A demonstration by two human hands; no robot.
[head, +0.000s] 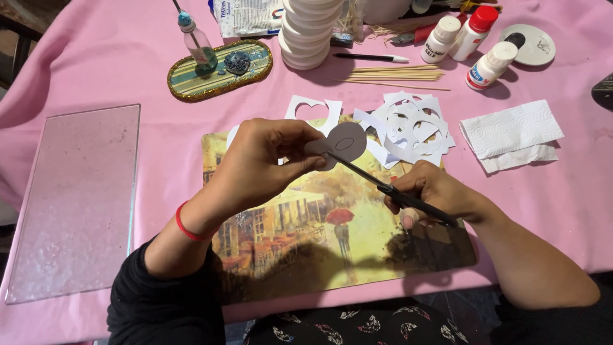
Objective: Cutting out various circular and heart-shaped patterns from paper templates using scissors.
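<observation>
Above the picture placemat [357,243], the left hand [258,163] pinches a grey paper cutout [341,144]; the right hand [434,191] grips black scissors [389,190], blades at the cutout.

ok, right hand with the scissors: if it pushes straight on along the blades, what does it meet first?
The right hand points its scissors up-left; the tips already meet the grey paper cutout held by the left hand. Beyond it, probably the heart-cut white paper, depth unclear.
</observation>
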